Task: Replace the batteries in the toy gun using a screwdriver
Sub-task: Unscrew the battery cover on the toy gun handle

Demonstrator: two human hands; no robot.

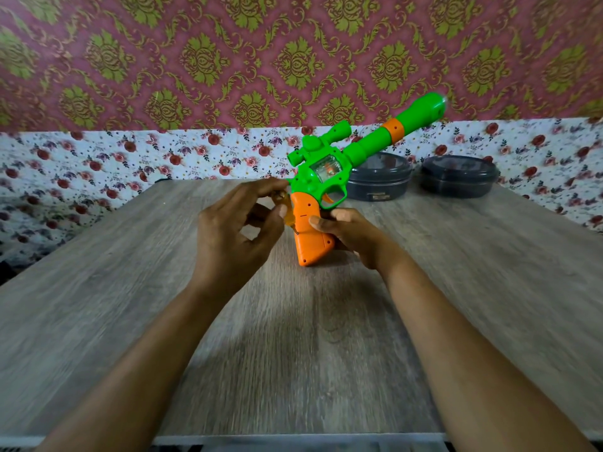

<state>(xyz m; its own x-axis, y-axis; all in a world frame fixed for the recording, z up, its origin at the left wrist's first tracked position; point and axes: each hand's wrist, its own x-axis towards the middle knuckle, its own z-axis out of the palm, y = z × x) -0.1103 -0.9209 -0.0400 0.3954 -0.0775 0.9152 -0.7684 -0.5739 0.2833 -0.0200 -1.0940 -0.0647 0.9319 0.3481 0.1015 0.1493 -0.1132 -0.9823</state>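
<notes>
Fingers of the left hand [235,230] pinch the translucent amber handle of a screwdriver [283,207] against the orange plastic grip of the green toy gun [321,177]; the right hand [350,234] is closed round that grip from the far side, butt resting on the grey wood-grain table [456,288], barrel angled up toward two dark lidded containers [380,181]

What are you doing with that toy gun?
A person is working on a green and orange toy gun at a wooden table. The right hand grips the orange handle and keeps the gun's butt on the table, barrel tilted up. The left hand holds a small amber-handled screwdriver against the back of the handle. No batteries are in sight. Two dark lidded containers sit behind.
</notes>
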